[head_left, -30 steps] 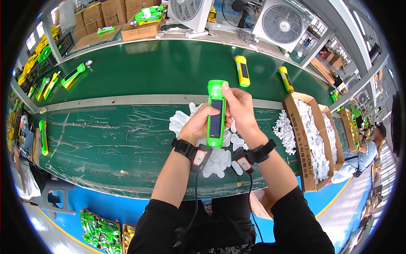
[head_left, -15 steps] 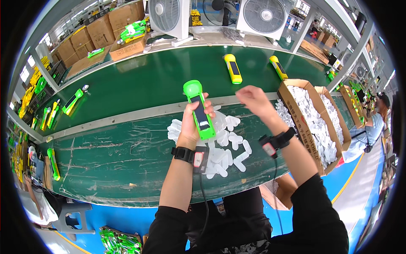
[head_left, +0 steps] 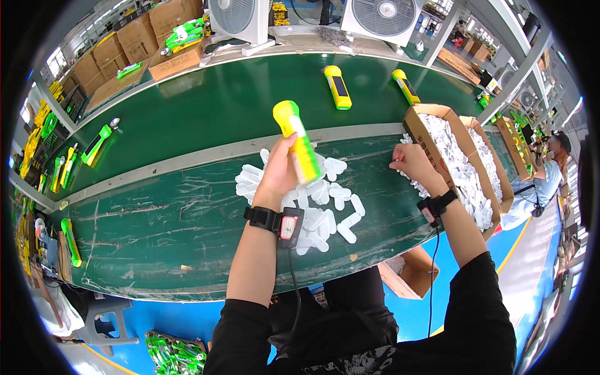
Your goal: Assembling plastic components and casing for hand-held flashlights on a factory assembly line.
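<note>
My left hand is wrapped round a flashlight with a yellow and green body. A pale strip shows along its upturned side, and its rounded yellow head points away from me. Below and around that hand lies a loose spread of white translucent plastic pieces, long with rounded ends. Out to the right, my right hand is low over the bench beside the cardboard box, by some small white pieces. Its fingers are curled together, and whatever they may hold is hidden.
Two yellow flashlights lie on the green conveyor belt. Beside the first box, a second box also holds white pieces. Fans stand behind the belt. A person is at the far right.
The flashlight has turned over in my left hand, from its dark-panelled green side to the yellow one. My right hand has moved right and down, beside the box. The whole view has shifted slightly.
</note>
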Demonstrator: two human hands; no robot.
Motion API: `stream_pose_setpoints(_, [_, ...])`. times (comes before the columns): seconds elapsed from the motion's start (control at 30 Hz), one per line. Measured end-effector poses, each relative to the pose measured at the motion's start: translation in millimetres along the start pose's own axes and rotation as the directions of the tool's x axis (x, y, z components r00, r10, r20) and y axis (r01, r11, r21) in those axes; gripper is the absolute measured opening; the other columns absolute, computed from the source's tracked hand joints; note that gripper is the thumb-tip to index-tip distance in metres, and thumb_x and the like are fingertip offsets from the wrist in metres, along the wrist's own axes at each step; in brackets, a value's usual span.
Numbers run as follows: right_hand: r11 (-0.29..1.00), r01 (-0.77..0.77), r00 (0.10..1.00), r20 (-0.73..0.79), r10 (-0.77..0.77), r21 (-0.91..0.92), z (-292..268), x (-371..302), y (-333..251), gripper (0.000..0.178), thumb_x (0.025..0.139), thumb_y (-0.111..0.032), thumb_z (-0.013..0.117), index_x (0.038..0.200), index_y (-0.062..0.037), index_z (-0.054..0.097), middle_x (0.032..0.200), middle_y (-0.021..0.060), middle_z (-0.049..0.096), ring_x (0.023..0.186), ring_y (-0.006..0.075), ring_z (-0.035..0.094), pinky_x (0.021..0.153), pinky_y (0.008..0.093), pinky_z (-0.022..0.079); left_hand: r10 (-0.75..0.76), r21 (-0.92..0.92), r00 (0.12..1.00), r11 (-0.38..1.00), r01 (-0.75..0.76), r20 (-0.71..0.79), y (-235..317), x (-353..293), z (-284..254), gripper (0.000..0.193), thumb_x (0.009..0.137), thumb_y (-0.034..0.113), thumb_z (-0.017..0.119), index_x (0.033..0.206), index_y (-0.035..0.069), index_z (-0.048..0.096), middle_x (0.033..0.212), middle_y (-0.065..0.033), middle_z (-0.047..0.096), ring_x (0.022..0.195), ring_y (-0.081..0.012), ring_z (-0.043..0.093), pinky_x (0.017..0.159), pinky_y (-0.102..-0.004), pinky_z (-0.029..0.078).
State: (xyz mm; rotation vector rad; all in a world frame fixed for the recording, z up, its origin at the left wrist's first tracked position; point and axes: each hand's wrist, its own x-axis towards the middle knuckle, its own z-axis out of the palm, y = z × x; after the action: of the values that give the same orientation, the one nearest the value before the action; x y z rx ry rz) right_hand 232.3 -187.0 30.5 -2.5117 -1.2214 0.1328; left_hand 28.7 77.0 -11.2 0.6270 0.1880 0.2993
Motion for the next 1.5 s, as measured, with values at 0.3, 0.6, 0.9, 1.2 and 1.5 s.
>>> stream_pose_setpoints(0.3, [0.981,0.122,0.982,-0.159,-0.098,0.15,0,9,-24,0.01,0.075,-0.005,0.069,0.08,-0.001,0.062,0.068,0.009,0.062,0.064,0.0194,0.063,0.06,0.0319,0.049,0.159,0.183,0.984,0.968,-0.172,0.085,2,-9,18,0.043,0.087,0.013,0.06,0.123,0.007,0.038,0.102,-0.0111,0.057,0.087,-0.0224,0.062,0.076,-0.0375,0.053])
stream_pose_setpoints(0.6, [0.479,-0.189,0.957,0.271,-0.108,0.857,-11,22,-129,0.012,0.093,-0.016,0.055,0.091,-0.0046,0.054,0.083,0.0055,0.061,0.065,0.0088,0.06,0.048,0.0198,0.045,0.17,0.184,0.985,0.967,-0.174,0.038,-4,-4,15,0.061,0.086,0.009,0.062,0.134,0.009,0.023,0.108,-0.0138,0.056,0.087,-0.0234,0.062,0.075,-0.0389,0.054])
stream_pose_setpoints(0.9, [-0.139,-0.455,0.868,0.403,-0.291,0.88,11,47,-169,0.014,0.089,-0.02,0.062,0.094,-0.0086,0.057,0.089,0.0009,0.056,0.071,0.0128,0.053,0.07,0.0293,0.047,0.236,0.236,0.97,0.94,-0.245,0.064,-8,6,5,0.058,0.086,0.009,0.06,0.133,0.006,0.027,0.121,-0.0127,0.05,0.106,-0.0232,0.057,0.085,-0.039,0.052])
stream_pose_setpoints(1.2, [-0.014,-0.143,0.989,0.142,-0.04,0.99,42,65,-160,0.019,0.092,-0.014,0.059,0.097,0.0045,0.06,0.076,0.0064,0.059,0.068,0.013,0.057,0.065,0.0262,0.048,0.186,0.233,0.982,0.955,-0.185,0.02,-7,-5,9,0.054,0.087,0.006,0.056,0.133,0.007,0.027,0.111,-0.0138,0.056,0.091,-0.0241,0.061,0.076,-0.0377,0.053])
stream_pose_setpoints(1.5, [0.31,0.079,0.996,-0.067,-0.051,0.948,38,66,-159,0.018,0.079,-0.003,0.067,0.094,0.0077,0.065,0.085,0.0089,0.066,0.076,0.0121,0.06,0.067,0.0253,0.048,0.345,0.346,0.935,0.869,-0.353,0.087,-11,0,21,0.053,0.086,0.001,0.057,0.131,0.007,0.031,0.109,-0.0094,0.056,0.086,-0.0177,0.061,0.073,-0.0298,0.051])
